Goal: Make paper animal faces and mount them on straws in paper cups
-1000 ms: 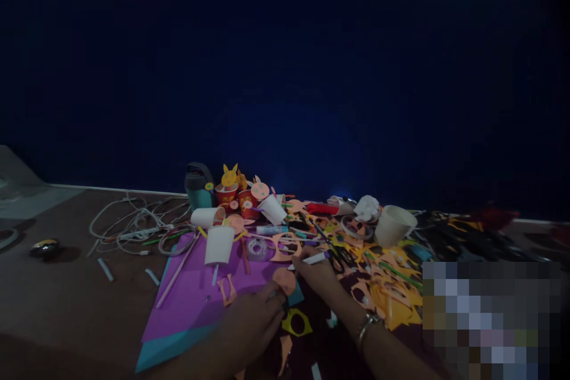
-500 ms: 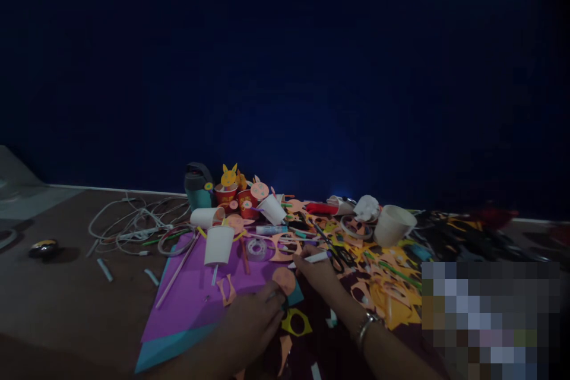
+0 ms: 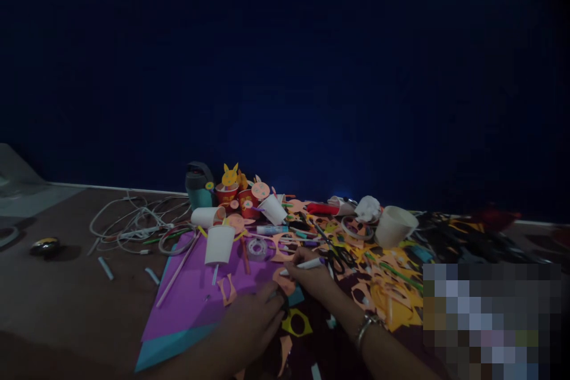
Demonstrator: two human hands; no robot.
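Note:
My left hand (image 3: pixel 256 312) has its fingers closed at the lower left edge of a round orange paper cutout (image 3: pixel 284 282), holding it above the teal and dark sheets. In my right hand (image 3: pixel 312 280) is a white marker with a purple end (image 3: pixel 308 264), its tip pointing left at the cutout's upper part. Whether the tip touches the paper is hard to tell. Just below the fingers lies a yellow paper scrap with a round hole (image 3: pixel 297 323). A white paper cup (image 3: pixel 219 244) rests beyond my left hand on the purple sheet (image 3: pixel 187 297).
Black scissors (image 3: pixel 336 255), a clear tape roll (image 3: pixel 257 247) and orange and yellow paper scraps (image 3: pixel 392 303) crowd the middle and right. Red cups with paper animal faces (image 3: pixel 230 175) and a teal bottle (image 3: pixel 199 190) stand at the back. White cables (image 3: pixel 138 225) lie coiled at left.
My right hand has moved slightly left, bringing the marker's tip over the orange cutout. My left hand stays nearly where it was, still with the cutout.

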